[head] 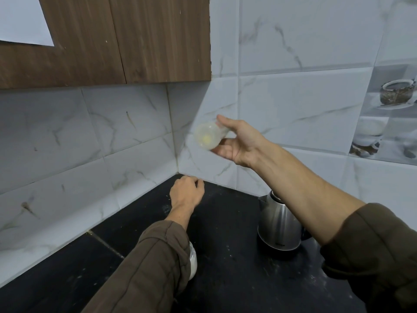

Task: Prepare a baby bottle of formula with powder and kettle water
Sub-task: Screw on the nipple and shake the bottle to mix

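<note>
My right hand holds a clear baby bottle up in front of the tiled wall. The bottle lies on its side and looks blurred; its end faces me with a pale yellow spot inside. Thumb on top, fingers below. My left hand hovers low over the back corner of the black counter, fingers loosely curled, holding nothing I can see. A steel kettle stands on the counter under my right forearm. A white container of powder peeks out from behind my left sleeve.
Marble-look tiled walls meet in a corner behind the hands. A wooden wall cabinet hangs above on the left. White specks of powder dot the counter.
</note>
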